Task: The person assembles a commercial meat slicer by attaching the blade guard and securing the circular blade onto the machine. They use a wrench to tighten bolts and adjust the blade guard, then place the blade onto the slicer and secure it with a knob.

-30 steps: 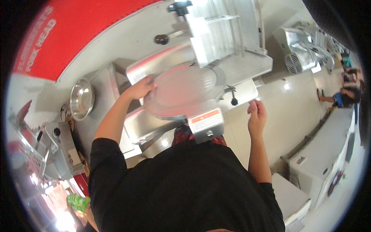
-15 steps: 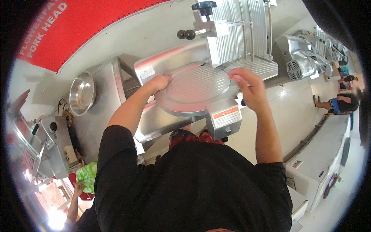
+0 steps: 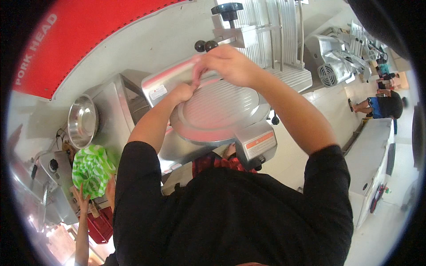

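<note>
A metal meat slicer (image 3: 253, 144) stands in front of me, its large round blade disc (image 3: 217, 111) facing up toward me. At the upper left rim of the disc my left hand (image 3: 183, 93) is closed, its fingertips partly hidden. My right hand (image 3: 228, 64) reaches across the top of the disc and meets the left, fingers bent down and pinched together. Whatever lies between the fingers is too small and blurred to make out. Above the right hand are the slicer's two black ball knobs (image 3: 206, 46), a black star-shaped knob (image 3: 227, 9) and the ribbed meat carriage (image 3: 257, 48).
On the left a steel table (image 3: 106, 104) holds a steel bowl (image 3: 83, 121). Another person's hands (image 3: 83, 199) hold a green and white checked bag (image 3: 92, 170) there. More slicers (image 3: 330, 60) stand at the far right. A white chest (image 3: 368, 164) and another person (image 3: 388, 105) are further right.
My right hand has moved left from the disc's upper right side to my left hand. The left stays at the rim. The other person's green bag has come further into view.
</note>
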Available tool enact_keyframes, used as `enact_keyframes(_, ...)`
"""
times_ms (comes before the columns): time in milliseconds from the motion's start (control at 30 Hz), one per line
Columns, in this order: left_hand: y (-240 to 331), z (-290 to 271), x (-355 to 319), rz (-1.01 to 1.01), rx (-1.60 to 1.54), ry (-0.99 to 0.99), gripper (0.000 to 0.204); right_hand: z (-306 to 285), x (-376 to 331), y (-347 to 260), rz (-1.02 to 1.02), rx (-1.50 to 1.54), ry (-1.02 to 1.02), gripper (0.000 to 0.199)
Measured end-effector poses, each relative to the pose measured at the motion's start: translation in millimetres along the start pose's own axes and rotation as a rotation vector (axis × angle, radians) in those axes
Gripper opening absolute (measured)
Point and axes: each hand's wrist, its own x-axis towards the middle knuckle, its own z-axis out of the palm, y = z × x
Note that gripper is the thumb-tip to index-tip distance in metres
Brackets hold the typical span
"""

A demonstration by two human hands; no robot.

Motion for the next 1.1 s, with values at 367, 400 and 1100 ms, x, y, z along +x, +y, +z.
enact_keyframes(367, 6, -6, -23, -0.135, 0.048, -0.054, 0.084, 4, 93, 75, 0.165, -0.248, -0.137, 0.047)
enact_keyframes(400, -1, -3, -20, -0.120, 0.044, -0.044, 0.084, 10, 100, 77, 0.174, -0.207, -0.158, 0.046)
enact_keyframes(1100, -10, -3, -26, 0.013, -0.178, 0.017, 0.074, -33, -21, -17, -0.002, -0.307, -0.388, 0.053)
